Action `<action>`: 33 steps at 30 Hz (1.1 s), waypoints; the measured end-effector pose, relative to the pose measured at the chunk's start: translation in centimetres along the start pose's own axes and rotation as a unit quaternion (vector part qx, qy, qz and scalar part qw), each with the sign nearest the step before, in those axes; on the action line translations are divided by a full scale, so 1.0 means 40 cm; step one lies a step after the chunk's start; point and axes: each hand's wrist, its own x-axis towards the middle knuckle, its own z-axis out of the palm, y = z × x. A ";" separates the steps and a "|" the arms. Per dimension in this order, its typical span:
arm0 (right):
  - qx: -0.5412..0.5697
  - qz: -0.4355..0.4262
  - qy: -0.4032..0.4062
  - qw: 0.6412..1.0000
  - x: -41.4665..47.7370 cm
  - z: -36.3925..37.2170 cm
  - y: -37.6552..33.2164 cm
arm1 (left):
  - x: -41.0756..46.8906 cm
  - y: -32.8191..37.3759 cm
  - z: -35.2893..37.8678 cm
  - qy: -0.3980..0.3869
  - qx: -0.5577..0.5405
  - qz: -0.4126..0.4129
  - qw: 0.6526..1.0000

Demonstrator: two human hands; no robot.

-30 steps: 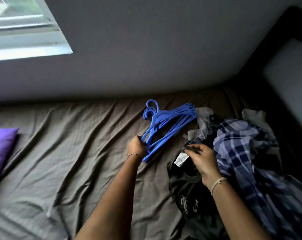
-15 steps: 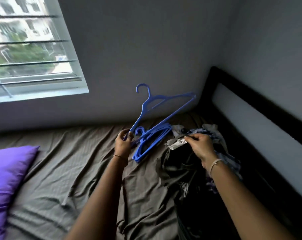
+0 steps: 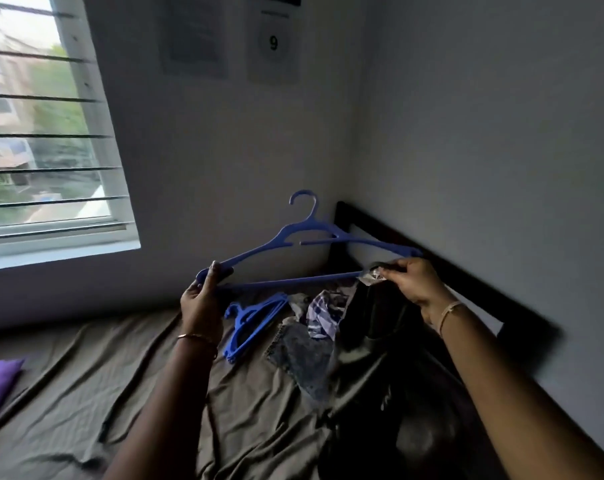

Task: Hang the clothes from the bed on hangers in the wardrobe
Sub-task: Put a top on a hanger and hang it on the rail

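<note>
Fingers of the left hand curl round one end of a blue hanger, raised above the bed. The right hand pinches a dark garment at the hanger's other end, its cloth trailing onto the bed. 1 stack of spare hangers lies on the bed below.
</note>
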 end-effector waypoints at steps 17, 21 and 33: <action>0.090 0.102 0.230 0.964 -0.345 -0.142 -0.092 | 0.036 0.046 0.161 -0.138 -0.126 -0.190 0.964; 0.206 0.158 0.288 0.922 -0.429 -0.130 -0.102 | 0.017 0.061 0.156 -0.157 -0.111 -0.235 0.953; 0.272 0.222 0.426 0.834 -0.518 -0.176 -0.060 | -0.069 0.054 0.179 -0.229 -0.091 -0.299 0.922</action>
